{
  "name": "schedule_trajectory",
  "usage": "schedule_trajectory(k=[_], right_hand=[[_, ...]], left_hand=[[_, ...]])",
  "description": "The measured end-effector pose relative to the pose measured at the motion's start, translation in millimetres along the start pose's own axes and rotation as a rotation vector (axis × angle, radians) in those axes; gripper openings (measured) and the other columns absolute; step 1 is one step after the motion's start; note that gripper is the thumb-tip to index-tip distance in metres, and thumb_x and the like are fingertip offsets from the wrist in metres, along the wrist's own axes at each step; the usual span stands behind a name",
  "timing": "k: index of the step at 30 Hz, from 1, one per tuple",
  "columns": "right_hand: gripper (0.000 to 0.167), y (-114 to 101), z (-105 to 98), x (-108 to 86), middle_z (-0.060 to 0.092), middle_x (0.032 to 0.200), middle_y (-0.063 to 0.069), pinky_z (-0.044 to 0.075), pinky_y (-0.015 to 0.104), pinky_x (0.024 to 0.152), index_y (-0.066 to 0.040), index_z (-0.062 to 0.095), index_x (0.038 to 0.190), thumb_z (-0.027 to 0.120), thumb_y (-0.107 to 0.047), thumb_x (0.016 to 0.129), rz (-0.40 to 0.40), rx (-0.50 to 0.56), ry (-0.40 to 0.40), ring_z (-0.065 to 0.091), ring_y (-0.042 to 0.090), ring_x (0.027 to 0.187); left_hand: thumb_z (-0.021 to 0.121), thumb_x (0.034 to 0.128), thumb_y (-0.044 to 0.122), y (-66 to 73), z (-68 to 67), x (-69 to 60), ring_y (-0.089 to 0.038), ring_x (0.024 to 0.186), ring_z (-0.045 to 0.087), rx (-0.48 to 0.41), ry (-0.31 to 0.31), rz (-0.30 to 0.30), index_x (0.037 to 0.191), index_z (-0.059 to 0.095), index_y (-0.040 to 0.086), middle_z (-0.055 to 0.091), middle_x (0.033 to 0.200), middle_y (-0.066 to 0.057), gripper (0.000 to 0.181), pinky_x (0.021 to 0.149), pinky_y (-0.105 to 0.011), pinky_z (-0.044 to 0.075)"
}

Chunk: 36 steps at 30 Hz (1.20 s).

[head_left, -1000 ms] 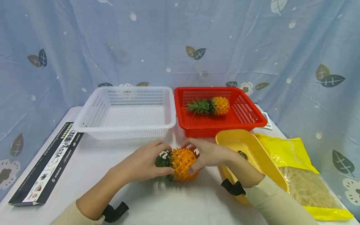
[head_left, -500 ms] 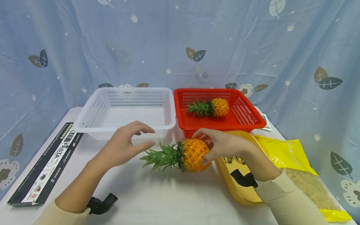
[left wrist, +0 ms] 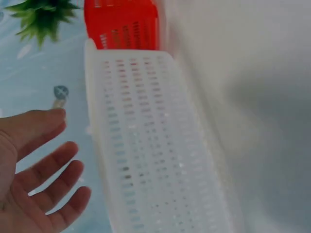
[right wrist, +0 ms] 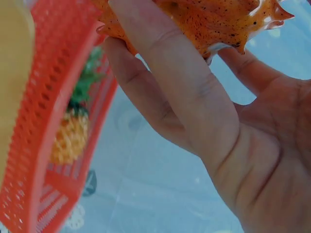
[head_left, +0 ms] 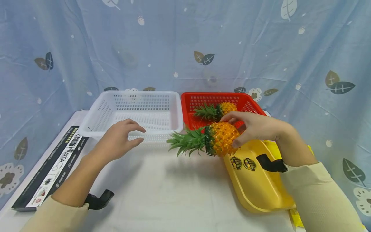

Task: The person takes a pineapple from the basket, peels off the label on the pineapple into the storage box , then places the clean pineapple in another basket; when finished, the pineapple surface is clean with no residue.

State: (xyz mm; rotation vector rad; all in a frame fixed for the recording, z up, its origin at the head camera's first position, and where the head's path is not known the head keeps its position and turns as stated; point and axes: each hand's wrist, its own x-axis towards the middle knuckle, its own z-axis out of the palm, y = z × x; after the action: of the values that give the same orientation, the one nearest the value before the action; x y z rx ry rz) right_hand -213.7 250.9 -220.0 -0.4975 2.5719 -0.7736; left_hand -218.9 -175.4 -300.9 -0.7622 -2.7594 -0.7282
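An orange pineapple (head_left: pixel 223 138) with a green leafy crown is held by its base in my right hand (head_left: pixel 256 127), raised above the table in front of the red basket (head_left: pixel 185 111). Its crown points left. In the right wrist view, the fingers curl around the spiky orange body (right wrist: pixel 204 24). A second pineapple (head_left: pixel 227 108) lies on its side in the red basket, partly hidden behind the held one. My left hand (head_left: pixel 117 138) hovers before the white basket (head_left: pixel 87 125), fingers loosely bent and apart, holding nothing; the left wrist view shows the same hand (left wrist: pixel 39 179) beside the basket wall.
A yellow tray (head_left: pixel 255 193) with round stickers sits at the right, under my right forearm. Behind it, a yellow pasta bag (head_left: pixel 272 148) is mostly covered. Along the left edge lies a long black pasta box (head_left: pixel 55 167). A blue patterned curtain (head_left: pixel 145 48) hangs behind the baskets.
My right hand has lifted the pineapple off the table, moving it right and toward the red basket. My left hand has let go of it and drawn away to the left.
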Motion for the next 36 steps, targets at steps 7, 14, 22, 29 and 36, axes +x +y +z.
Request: schedule_trajectory(k=[7,14,22,29,36], right_hand=[[0.081,19.7,-35.7,2.2,0.036,0.157,0.018,0.056,0.045,0.091,-0.023,0.040,0.154,0.082,-0.022,0.084,0.068,0.055,0.024,0.058,0.036,0.125],[0.083,39.4,-58.4,16.4,0.022,0.161,0.027,0.061,0.047,0.094,-0.012,0.027,0.160,0.075,-0.011,0.091,0.148,0.249,0.028,0.065,0.033,0.115],[0.086,48.4,-79.2,37.6,0.016,0.163,0.029,0.058,0.048,0.099,-0.009,0.017,0.163,0.071,-0.014,0.096,0.195,0.300,-0.026,0.048,0.042,0.135],[0.085,64.0,-83.7,50.0,0.018,0.161,0.030,0.057,0.050,0.101,-0.005,0.013,0.163,0.067,-0.010,0.097,0.219,0.332,-0.055,0.055,0.035,0.127],[0.087,79.7,-78.3,60.9,0.015,0.162,0.030,0.055,0.053,0.104,-0.007,0.014,0.163,0.068,-0.008,0.096,0.233,0.372,-0.087,0.057,0.032,0.123]], left_hand=[[0.075,0.0922,0.008,-8.5,3.8,4.7,-0.038,0.112,0.064,0.026,-0.057,-0.044,0.113,0.077,0.006,0.070,0.116,-0.014,0.021,0.095,-0.056,0.052],[0.075,0.0927,0.008,-13.0,6.3,11.0,-0.033,0.101,0.063,0.062,-0.062,-0.037,0.112,0.078,0.006,0.070,0.109,-0.011,0.020,0.085,-0.049,0.053],[0.075,0.0929,0.007,-16.0,5.5,15.5,-0.033,0.101,0.066,0.067,-0.065,-0.052,0.112,0.078,0.007,0.070,0.106,-0.010,0.020,0.087,-0.051,0.055],[0.074,0.0935,0.007,-18.7,5.3,19.2,-0.030,0.099,0.065,0.065,-0.073,-0.048,0.112,0.078,0.009,0.070,0.103,-0.008,0.019,0.085,-0.049,0.054],[0.073,0.0936,0.007,-19.6,2.5,23.3,-0.029,0.098,0.064,0.060,-0.102,-0.048,0.111,0.078,0.008,0.070,0.100,-0.007,0.018,0.085,-0.047,0.054]])
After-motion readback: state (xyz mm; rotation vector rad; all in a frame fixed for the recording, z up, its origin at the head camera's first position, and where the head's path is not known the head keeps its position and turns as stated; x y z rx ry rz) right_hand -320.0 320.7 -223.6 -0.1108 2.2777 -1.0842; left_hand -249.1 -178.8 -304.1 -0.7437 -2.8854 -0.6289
